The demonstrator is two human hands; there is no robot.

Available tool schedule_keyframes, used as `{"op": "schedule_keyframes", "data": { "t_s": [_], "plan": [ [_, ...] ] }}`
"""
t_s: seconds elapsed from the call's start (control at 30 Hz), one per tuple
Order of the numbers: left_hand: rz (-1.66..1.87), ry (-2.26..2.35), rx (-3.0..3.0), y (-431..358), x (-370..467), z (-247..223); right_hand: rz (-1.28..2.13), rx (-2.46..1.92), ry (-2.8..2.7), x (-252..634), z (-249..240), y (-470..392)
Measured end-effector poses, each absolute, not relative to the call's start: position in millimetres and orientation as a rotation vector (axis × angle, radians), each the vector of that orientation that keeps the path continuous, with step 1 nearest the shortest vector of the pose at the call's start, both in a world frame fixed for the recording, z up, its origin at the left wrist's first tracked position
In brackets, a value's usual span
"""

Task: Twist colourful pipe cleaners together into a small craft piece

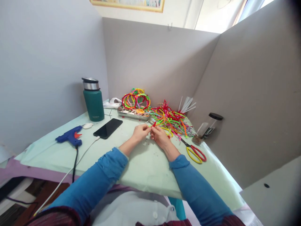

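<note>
Over the middle of the table, my left hand [141,131] and my right hand [160,137] meet fingertip to fingertip. Both pinch a short red pipe cleaner [153,124], which looks bent; a bit of green shows beside it. My fingers hide the rest of the piece. Just beyond lies a tangled heap of coloured pipe cleaners [168,114]. To the right of my right hand are scissors [196,153] with one yellow and one red handle loop, their blades pointing towards the heap.
A metal tray [134,116] holds scraps, with fuzzy coloured rings [136,101] on top. On the left stand a green bottle [94,105], a black phone [108,128] on a white cable and a blue glue gun [70,136]. White glue sticks [187,104] and a black-lidded jar [209,127] are at right.
</note>
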State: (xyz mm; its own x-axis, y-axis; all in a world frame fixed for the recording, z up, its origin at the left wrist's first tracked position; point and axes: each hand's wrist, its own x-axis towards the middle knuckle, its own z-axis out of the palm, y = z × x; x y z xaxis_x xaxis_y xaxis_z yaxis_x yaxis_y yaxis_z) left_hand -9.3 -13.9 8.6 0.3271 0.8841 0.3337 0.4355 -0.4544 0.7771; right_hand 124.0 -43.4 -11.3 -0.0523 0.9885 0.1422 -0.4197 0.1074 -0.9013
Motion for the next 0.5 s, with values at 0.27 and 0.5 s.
{"op": "schedule_keyframes", "data": {
  "t_s": [0.27,0.5],
  "plan": [
    [1.105,1.043,2.206,-71,-37,44,1.309,-0.874,-0.949,129,-19,-36],
    [-0.079,0.56,2.023,-155,-118,48,1.286,-0.901,-1.005,127,-19,-38]
  ]
}}
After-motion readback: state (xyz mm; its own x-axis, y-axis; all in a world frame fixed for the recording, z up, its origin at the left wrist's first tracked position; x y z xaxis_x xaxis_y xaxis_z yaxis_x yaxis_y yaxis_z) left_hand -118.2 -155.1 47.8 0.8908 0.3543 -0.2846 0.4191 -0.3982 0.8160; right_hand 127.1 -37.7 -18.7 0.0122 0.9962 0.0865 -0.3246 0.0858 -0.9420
